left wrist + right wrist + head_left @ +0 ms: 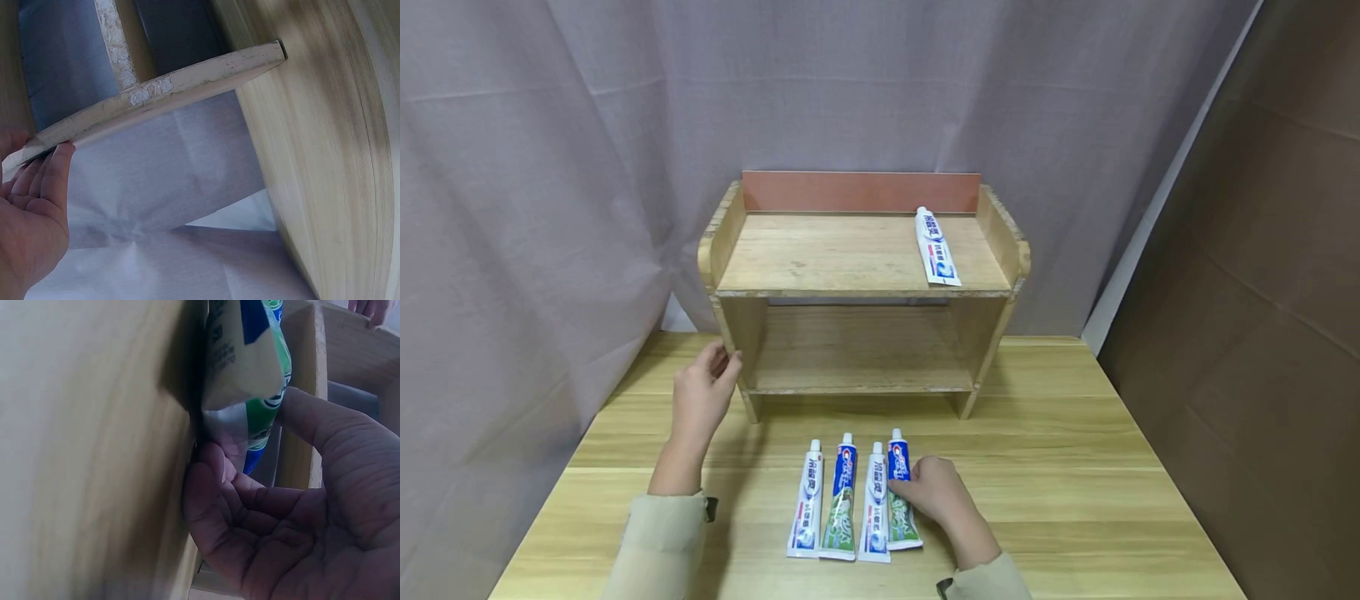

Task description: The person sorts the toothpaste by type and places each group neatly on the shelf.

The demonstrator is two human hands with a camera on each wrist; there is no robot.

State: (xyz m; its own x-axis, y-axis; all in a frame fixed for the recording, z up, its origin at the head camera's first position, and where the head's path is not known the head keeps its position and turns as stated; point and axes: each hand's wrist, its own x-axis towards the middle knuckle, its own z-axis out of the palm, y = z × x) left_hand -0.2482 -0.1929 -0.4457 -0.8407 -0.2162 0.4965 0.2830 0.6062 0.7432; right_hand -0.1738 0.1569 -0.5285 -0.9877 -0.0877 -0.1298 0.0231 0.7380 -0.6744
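One toothpaste tube (937, 247) lies on the wooden shelf (857, 258) at 12 o'clock; four remain, the right hand (936, 489) pinching the rightmost tube (900, 500), the left hand (702, 396) relaxed against the shelf's side.

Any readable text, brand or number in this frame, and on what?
Nothing reads legibly.
White tube on shelf top: blue print, too small.
Two white tubes on table: characters blurred.
Two blue-green tubes: red logo, unreadable.
Right-wrist view of tube: print blurred.
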